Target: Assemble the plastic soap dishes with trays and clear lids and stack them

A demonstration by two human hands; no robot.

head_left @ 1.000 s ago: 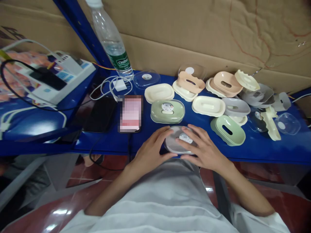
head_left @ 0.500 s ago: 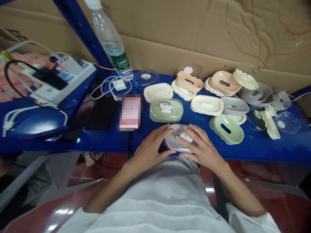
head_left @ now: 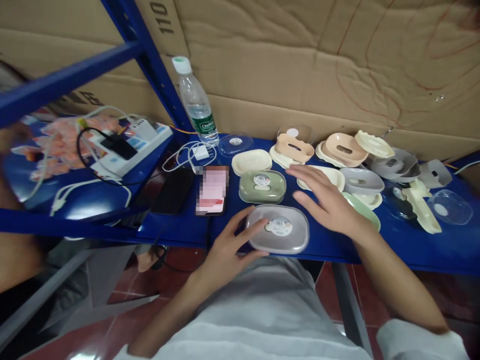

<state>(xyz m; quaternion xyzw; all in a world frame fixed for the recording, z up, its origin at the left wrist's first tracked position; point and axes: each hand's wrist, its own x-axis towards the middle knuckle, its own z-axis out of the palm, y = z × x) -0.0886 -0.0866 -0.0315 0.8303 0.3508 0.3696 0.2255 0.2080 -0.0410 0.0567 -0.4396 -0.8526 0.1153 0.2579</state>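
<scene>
A grey soap box (head_left: 298, 235) with a clear lid and a round label lies at the table's front edge. My left hand (head_left: 228, 245) holds it from the left, with the thumb along its near side and a finger across the lid. Above the table to the right, my right hand (head_left: 326, 200) is open, fingers stretched out and nothing in them. It partly hides a cream soap dish insert (head_left: 332, 176) and a green soap dish (head_left: 365, 212). Just behind the grey box sits a closed green soap box (head_left: 262, 192) with a label.
A phone (head_left: 212, 190), a water bottle (head_left: 202, 115) and white cables stand to the left. Beige, grey and cream dish parts (head_left: 345, 148) and clear lids (head_left: 450, 206) spread along the right. A power strip (head_left: 131, 155) lies near orange pieces (head_left: 63, 145). Another person's arm (head_left: 17, 215) shows at far left.
My right hand has let go of the grey soap box and moved up and right with its fingers open. The left hand stays on the box. The camera view has shifted.
</scene>
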